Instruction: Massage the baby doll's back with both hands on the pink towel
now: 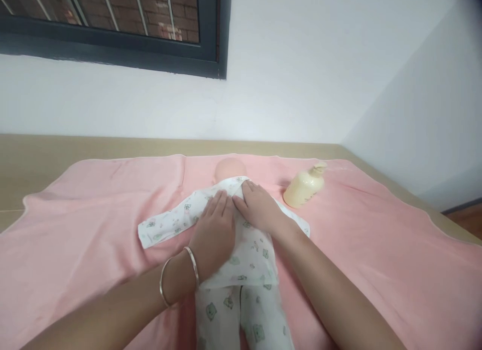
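A baby doll (230,168) lies on its back on a pink blanket (361,249), its bald head at the far end. It wears a white long-sleeved top (250,257) printed with small green bears, and matching trousers (220,315). Flat on the upper chest rests my left hand (215,229), fingers stretched toward the collar. My right hand (260,207) lies palm down at the other side of the collar, fingers extended over the cloth. Both sleeves spread outward; my right forearm partly covers one.
Right of the doll, a cream pump bottle (303,188) is on the blanket, appearing tilted. A beige ledge (150,145) runs behind the blanket along a white wall (286,89). A dark-framed window (209,48) with bars is at the upper left.
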Available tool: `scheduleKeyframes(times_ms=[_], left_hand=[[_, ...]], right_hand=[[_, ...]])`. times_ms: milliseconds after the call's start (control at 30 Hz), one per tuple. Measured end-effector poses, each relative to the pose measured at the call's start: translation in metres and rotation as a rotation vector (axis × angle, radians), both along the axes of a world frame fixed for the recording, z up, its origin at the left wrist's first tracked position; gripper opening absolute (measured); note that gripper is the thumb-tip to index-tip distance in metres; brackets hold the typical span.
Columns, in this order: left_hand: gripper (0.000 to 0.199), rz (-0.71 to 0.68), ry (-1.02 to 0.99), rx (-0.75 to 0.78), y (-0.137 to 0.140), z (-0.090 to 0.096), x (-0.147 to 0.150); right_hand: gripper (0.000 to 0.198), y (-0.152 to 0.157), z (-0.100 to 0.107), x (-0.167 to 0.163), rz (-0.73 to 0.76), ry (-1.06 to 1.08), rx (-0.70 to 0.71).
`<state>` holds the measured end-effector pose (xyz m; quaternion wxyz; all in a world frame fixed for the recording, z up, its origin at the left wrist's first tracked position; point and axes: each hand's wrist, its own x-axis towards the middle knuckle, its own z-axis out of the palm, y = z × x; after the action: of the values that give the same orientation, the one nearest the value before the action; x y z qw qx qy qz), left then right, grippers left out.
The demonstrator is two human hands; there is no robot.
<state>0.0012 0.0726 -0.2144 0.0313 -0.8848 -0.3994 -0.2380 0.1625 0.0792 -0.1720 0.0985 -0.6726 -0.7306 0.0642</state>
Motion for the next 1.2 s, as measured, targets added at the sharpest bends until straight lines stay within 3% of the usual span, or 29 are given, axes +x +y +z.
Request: scheduleKeyframes(times_ms=[100, 333, 500, 700, 867, 967, 1100, 1200], left_hand=[[0.053, 0.001, -0.02, -0.076, 0.001, 0.001, -0.001], [0.044, 0.036, -0.127, -0.164, 0.051, -0.002, -0.011], [0.056, 0.075, -0.017, -0.1, 0.034, 0.001, -0.007], [0.055, 0.045, 0.08, -0.154, -0.001, 0.013, 0.004], [0.054, 0.042, -0.013, -0.354, 0.017, 0.022, 0.0], [0.055, 0.079, -0.077, -0.401, 0.035, 0.017, -0.003], [0.062, 0.096, -0.143, -0.327, 0.045, 0.004, -0.004], [0.065, 0.081, -0.2, -0.271, 0.043, -0.003, -0.003]], right_hand=[[0.043, -0.008, 0.008, -0.005, 0.013, -0.041, -0.004], [0.05, -0.035, 0.026, -0.033, -0.033, -0.253, -0.058], [0.037, -0.023, 0.02, -0.021, -0.043, -0.098, -0.018], [0.041, 0.0, 0.006, -0.004, -0.055, -0.041, -0.013], [0.042, -0.013, 0.009, -0.014, -0.067, -0.089, -0.013], [0.041, -0.027, 0.013, -0.027, -0.067, -0.19, 0.001], [0.039, -0.037, 0.011, -0.036, -0.049, -0.311, 0.116], [0.037, -0.028, 0.009, -0.028, -0.059, -0.151, 0.08]])
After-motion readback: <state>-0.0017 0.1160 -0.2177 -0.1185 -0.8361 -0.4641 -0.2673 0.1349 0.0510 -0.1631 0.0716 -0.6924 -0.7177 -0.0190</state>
